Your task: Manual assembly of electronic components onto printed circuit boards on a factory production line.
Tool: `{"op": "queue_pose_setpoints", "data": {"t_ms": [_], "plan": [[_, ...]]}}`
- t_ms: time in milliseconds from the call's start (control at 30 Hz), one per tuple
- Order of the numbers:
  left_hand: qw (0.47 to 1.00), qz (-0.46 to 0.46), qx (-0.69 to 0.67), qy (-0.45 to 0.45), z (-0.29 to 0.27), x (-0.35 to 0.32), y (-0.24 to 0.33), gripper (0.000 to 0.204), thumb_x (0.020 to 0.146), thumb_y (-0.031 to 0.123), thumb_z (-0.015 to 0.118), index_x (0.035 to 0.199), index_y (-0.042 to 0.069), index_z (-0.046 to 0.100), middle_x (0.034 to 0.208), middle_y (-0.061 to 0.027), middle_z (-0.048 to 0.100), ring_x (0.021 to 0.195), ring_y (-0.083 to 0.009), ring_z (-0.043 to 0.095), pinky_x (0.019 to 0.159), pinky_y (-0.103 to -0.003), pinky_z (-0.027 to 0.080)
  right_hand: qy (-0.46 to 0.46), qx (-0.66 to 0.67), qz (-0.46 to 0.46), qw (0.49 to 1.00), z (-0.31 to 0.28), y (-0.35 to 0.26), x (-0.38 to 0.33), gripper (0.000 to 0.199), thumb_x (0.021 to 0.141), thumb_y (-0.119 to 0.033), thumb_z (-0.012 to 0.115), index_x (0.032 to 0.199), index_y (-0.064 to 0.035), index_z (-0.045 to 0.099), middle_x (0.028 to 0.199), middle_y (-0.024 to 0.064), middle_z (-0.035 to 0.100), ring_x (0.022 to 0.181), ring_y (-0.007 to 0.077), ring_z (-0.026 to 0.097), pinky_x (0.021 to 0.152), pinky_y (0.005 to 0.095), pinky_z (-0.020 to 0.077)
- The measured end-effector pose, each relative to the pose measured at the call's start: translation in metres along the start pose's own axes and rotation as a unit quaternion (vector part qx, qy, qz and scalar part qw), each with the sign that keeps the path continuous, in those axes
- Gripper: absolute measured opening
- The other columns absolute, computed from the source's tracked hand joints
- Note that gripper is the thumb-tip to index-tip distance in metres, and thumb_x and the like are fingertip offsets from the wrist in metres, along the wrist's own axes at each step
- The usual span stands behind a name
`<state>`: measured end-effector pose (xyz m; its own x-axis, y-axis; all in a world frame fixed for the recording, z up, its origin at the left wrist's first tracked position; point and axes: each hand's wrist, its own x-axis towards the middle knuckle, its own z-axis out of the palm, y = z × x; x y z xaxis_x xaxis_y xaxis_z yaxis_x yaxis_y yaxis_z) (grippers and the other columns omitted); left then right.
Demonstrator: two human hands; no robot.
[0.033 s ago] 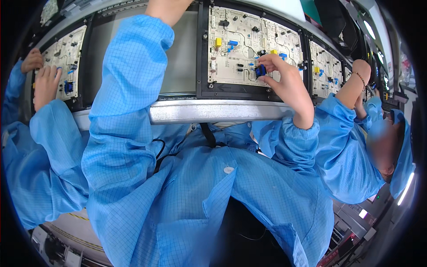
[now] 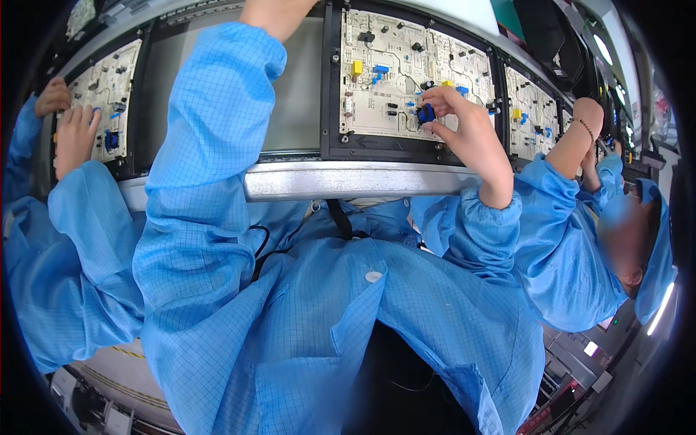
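My right hand pinches a small dark blue, block-like component between thumb and fingers. The component is at the lower middle of a pale circuit board; whether it touches the board I cannot tell. Around it on the board are a yellow block, blue parts and several small black cylinders. A black frame surrounds the board. My left arm reaches forward past the frame's left side, and my left hand is cut off by the upper edge, its fingers out of sight.
A metal rail runs along the near side of the line. Another framed board lies to the right, near a co-worker's arm. At the left, a co-worker's hands are at a further board.
The dark blue component has turned very slightly between my right fingers. My left arm has shifted only a little.
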<state>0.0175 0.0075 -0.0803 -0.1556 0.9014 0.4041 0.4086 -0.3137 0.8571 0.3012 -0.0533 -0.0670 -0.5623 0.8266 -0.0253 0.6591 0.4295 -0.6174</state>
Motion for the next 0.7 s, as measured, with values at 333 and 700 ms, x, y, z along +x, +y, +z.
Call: {"op": "queue_pose_setpoints", "data": {"t_ms": [333,700], "plan": [[1.0,-0.013,-0.007,-0.017,0.004,-0.002,0.004,0.013,0.082,0.012,0.064,0.091,0.003,0.061,0.076,-0.0038,0.061,0.067,-0.011,0.056,0.063,-0.025,0.047,-0.04,-0.072,0.006,0.997,-0.009,-0.004,0.009,0.041,0.067,0.005,0.069,0.105,-0.0024,0.055,0.095,0.0086,0.064,0.088,0.02,0.062,0.079,0.0303,0.0492],[1.0,0.013,0.01,-0.017,0.004,-0.003,0.003,0.012,0.081,0.011,0.064,0.089,0.003,0.061,0.076,-0.0053,0.059,0.066,-0.0136,0.055,0.063,-0.026,0.047,-0.045,-0.07,0.007,0.997,-0.001,-0.011,0.013,0.041,0.068,0.004,0.069,0.105,-0.0021,0.055,0.096,0.0099,0.063,0.09,0.0221,0.062,0.08,0.0311,0.0494]]}}
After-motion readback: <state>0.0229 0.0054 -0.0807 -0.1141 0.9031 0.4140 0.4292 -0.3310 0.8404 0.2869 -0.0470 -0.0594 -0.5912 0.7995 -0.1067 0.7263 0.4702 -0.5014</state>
